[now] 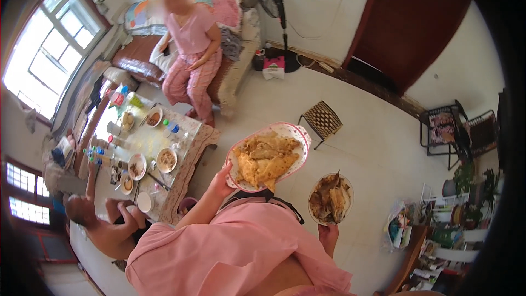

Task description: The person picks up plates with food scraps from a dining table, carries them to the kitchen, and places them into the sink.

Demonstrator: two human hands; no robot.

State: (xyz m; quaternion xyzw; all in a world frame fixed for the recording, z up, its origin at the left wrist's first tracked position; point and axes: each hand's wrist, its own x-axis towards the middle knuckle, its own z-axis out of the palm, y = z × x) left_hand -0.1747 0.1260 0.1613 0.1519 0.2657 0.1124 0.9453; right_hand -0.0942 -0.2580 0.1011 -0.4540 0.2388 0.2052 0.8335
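Observation:
My left hand (221,182) grips the near left rim of a white oval dish (301,148) with a pink edge and handles. Golden-brown fried pieces of food (264,159) fill it. Lower and to the right, my right hand (329,234) is closed on the near edge of a clear round plate (347,186). Dark brown pieces, perhaps cooked fish (330,200), lie on that plate. Both dishes are held up in front of my pink top, apart from each other, over the floor. The fingers under each dish are partly hidden.
On the left, a cloth-covered table (189,151) bears bowls, bottles and cups. One person (192,44) sits on a sofa behind it; another (118,230) sits at its near side. A woven stool (321,120), folding chairs (444,126) and a shelf (413,260) stand to the right.

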